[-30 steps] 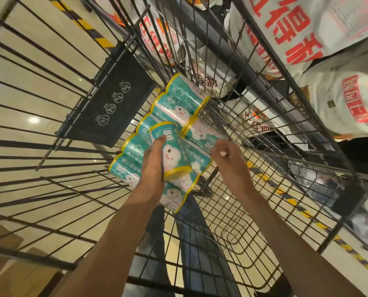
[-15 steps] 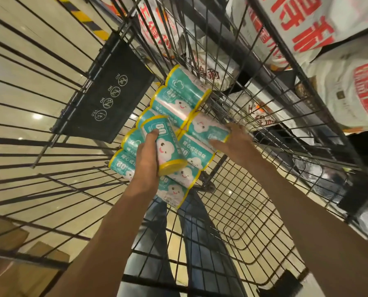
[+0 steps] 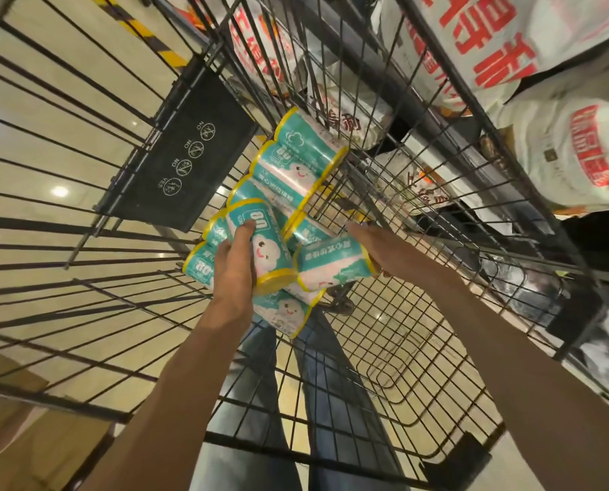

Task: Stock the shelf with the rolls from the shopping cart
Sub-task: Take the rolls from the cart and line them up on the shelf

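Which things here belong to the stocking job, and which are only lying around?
For the job: rolls, cart, left hand gripping one roll, right hand on another.

Lying around: white sacks with red print, black sign, cardboard box.

glossy beige tile floor [image 3: 48, 143] with ceiling-light glare [image 3: 59, 191]

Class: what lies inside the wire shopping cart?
Teal, yellow-rimmed wrapped rolls piled in the black wire shopping cart; left hand and right hand each hold one. Lower rolls are partly covered.
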